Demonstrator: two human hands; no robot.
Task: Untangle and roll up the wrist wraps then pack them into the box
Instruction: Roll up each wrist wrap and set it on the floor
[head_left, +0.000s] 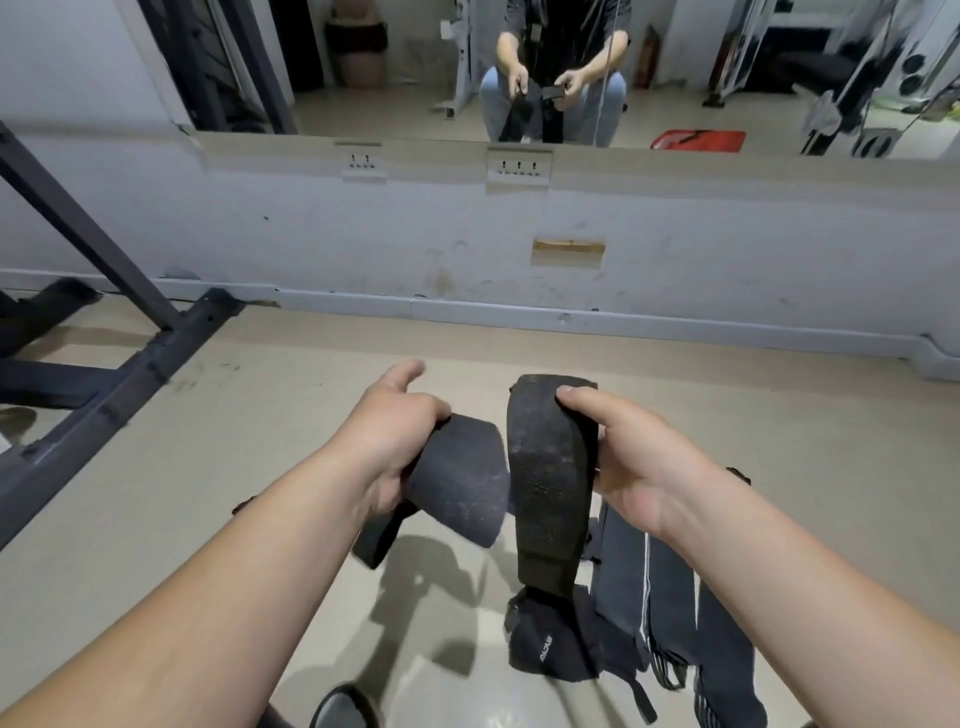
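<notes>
Hands (400, 441) (644, 467) gripping wrist wraps (545, 467), pile (649, 623) on floor (260, 415)

Grey wrap (457, 483) and black wrap (545, 483) held up, unrolled, dangling; remaining wraps (670, 618) piled loose underneath, right side.

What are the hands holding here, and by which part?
Left hand grips the shorter wrap near its upper end; right hand pinches the longer wrap at its folded top, the rest hanging down.
</notes>
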